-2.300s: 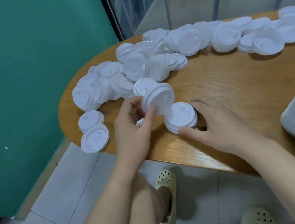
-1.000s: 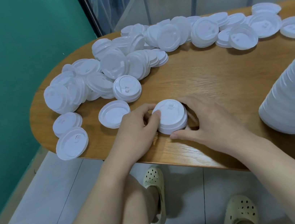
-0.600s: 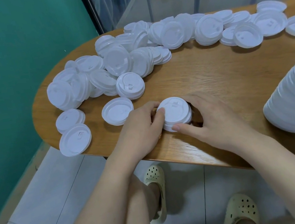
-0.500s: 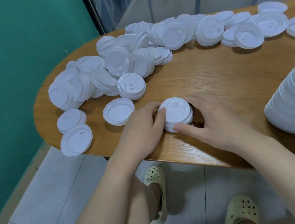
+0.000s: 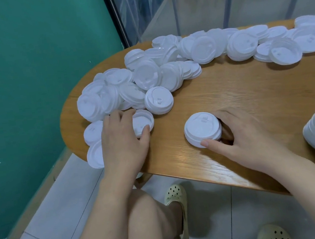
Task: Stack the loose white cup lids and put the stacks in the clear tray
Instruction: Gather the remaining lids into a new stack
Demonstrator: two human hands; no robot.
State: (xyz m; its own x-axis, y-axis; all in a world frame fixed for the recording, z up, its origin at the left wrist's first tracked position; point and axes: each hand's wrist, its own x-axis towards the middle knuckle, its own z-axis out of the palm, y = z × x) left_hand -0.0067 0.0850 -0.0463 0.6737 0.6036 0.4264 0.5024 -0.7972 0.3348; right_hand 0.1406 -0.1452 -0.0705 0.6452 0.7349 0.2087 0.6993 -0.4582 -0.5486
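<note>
The right hand point(image 5: 244, 137) curls round a short stack of lids point(image 5: 202, 129) near the front edge of the worktop point(image 5: 229, 93), thumb at its near rim, probably steadying it so more lids can be nested on top. The left hand point(image 5: 123, 142) lies over an upturned lid point(image 5: 142, 121) beside the loose pile point(image 5: 147, 80), fingers bent at its rim and thumb at its near edge, apparently to lift it. The clear tray is not in view
</note>
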